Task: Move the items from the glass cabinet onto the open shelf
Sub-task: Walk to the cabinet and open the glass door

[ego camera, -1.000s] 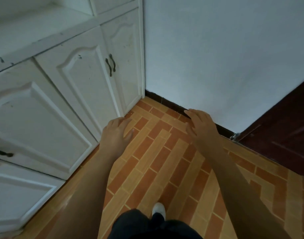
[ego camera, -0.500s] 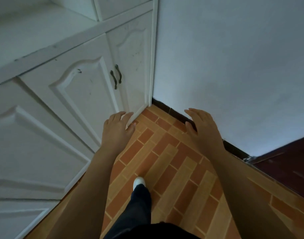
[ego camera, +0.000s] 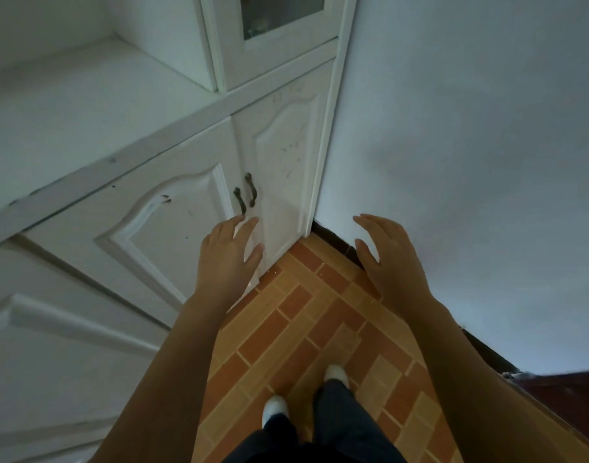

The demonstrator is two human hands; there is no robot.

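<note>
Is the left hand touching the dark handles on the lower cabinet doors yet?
Cannot tell. In the head view the left hand has its fingertips just below the handles, overlapping the door, but one view gives no depth.

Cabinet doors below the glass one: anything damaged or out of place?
Both lower doors are shut and hang straight, but the white paint is scuffed: dark chips near the left door's arch and scratches across the right door. Nothing is spilled.

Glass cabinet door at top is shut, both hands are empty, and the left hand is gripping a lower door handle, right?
Not quite. The left hand hovers open below the lower door handles, gripping nothing, as the head view shows. The glass cabinet door is shut and the right hand is empty too.
</note>
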